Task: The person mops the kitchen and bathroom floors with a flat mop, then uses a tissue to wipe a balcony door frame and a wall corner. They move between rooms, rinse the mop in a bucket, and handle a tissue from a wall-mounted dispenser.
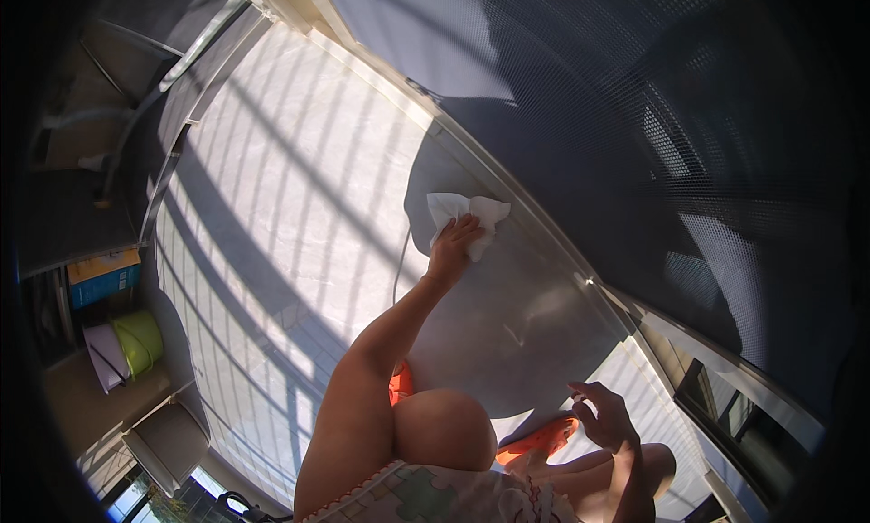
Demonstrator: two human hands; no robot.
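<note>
on the shaded stretch of pale floor point(272, 151), close by the light rail point(542, 236) along its right side: one white cloth point(490, 212), thin and soft-looking, crumpled, its edges uneven. two lobes fan out past the hand, one to the left, one to the right, with a loose piece below. its brightness stands out against the grey shadow.

left hand point(459, 241) lies over the middle of the cloth, arm stretched out, fingers extended and slightly apart on top of it, hiding the centre. right hand point(604, 421) is raised near the right knee point(658, 467), well apart from the cloth, fingers loosely curled; cannot tell whether thumb and fingertips meet or hold anything.

around: a dark mesh panel point(589, 97) beyond the rail, bounding the floor on that side. a thin grey cord point(400, 274) on the floor, left of the cloth, partly behind the forearm. orange shoes point(539, 440) underfoot; the left knee point(444, 432) blocks some of the floor between them. striped shadows cross the sunlit part.

far left: a lavender bucket point(107, 355) and a green bucket point(140, 340) side by side, a blue-and-yellow item point(104, 276) above them; lower down, a pale boxy piece point(168, 446), kind unclear.
</note>
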